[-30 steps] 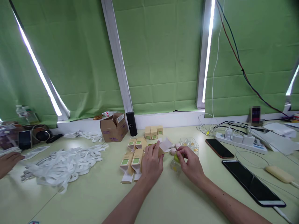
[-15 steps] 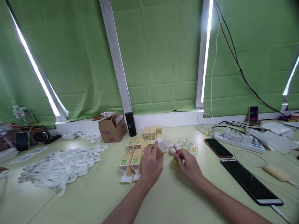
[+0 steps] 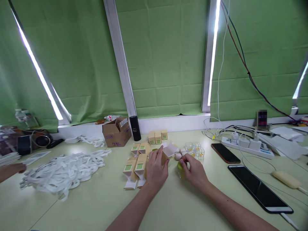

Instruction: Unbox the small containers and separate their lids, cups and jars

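My left hand [image 3: 157, 168] is closed round a small kraft box [image 3: 165, 156] whose white flap [image 3: 169, 149] stands open on its right side. Pinched in the fingertips of my right hand [image 3: 193, 168] is a small green item [image 3: 180, 166], partly hidden, with something clear under it. Kraft boxes with green labels [image 3: 141, 165] lie left of my left hand, some with flaps out. Behind my right hand stand several clear cups with yellow centres [image 3: 197, 149], and small pale pink pieces [image 3: 178, 156] sit beside them.
Three small boxes [image 3: 158, 137] stand farther back, near a black cylinder [image 3: 135, 128] and a cardboard carton [image 3: 116, 133]. White straps [image 3: 64, 171] are heaped at left, where another person's hand [image 3: 14, 170] reaches in. Phones [image 3: 260, 187] and a power strip [image 3: 247, 147] lie right.
Another person's hand has come farther in from the left edge, beside the straps. My hands have barely moved.
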A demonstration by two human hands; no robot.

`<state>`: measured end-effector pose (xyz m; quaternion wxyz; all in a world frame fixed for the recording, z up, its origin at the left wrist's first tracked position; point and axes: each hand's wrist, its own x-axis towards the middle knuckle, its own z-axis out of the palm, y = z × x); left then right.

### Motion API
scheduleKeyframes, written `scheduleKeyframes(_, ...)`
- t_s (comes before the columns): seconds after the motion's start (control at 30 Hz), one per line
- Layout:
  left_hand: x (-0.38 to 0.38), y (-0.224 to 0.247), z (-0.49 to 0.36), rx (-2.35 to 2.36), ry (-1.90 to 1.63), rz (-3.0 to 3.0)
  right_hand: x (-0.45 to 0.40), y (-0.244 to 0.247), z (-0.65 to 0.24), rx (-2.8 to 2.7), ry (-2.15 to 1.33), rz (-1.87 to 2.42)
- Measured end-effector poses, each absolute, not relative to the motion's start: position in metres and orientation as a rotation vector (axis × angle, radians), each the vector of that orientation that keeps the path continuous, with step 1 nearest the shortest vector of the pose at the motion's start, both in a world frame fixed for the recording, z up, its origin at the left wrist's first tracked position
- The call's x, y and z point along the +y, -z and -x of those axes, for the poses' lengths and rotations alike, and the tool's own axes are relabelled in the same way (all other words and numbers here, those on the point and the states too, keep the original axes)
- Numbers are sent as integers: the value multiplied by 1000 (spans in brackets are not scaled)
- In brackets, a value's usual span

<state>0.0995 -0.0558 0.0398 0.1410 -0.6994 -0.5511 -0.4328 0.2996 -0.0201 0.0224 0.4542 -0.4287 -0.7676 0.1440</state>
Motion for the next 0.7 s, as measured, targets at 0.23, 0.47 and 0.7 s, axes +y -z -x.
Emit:
scheduleKeyframes(0.23, -56, -39, -98, -1596, 1262, 2025, -20, -27, -307, -1908, -507, 897)
scheduleKeyframes(0.47, -56, -39, -98, -1585, 1281, 2028, -20, -31, -309, -1951, -562, 855)
scheduleKeyframes(0.7, -57, -40, -99, -1577, 1316, 2044, -18, -32, -313, -1917, -551, 834)
